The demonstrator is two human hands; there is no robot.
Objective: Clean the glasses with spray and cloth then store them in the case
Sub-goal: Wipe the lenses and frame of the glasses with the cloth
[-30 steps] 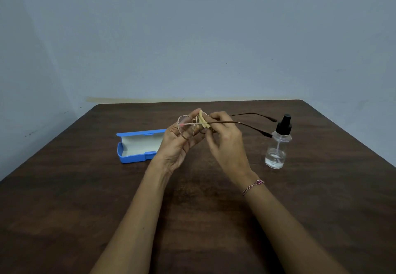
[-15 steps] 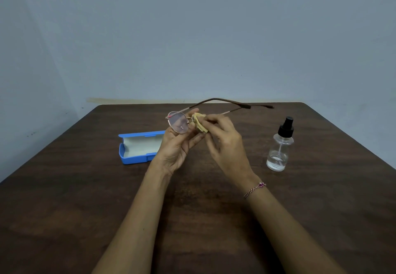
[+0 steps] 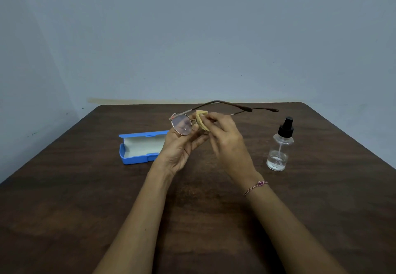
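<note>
Plain blue-grey wall behind, dark wood table (image 3: 85,209) in front, head cam only. Far left on the table sat the blue case (image 3: 135,159), lid open, pale lining showing, nothing inside that I could see. Next over, the left hand (image 3: 182,151) was raised above the table, fingers curled, pinching the glasses (image 3: 182,125) near the bridge, beside the bare round lens. Both temples were unfolded and stuck out to the right and away. Just right of that lens, the folded yellow cloth (image 3: 201,121) was wrapped over the other lens. The right hand (image 3: 227,138) pinched the cloth between thumb and fingers, with a thin bracelet (image 3: 256,187) on that wrist. Far right, the spray bottle (image 3: 278,151) stood upright with its black pump top on and a little clear liquid left, well apart from both hands. My read: wiping step, one lens under the cloth, the bare one possibly not done yet; I couldn't tell smears at this resolution. To do it well, I'd brace the frame at the bridge rather than by a temple and keep cloth on both faces of the lens. Light small circles, no bare fingertip on the glass. The wire frame looked thin, so low squeeze force and no twist across the bridge. Then the other lens, fold the temples, and into the case.
</note>
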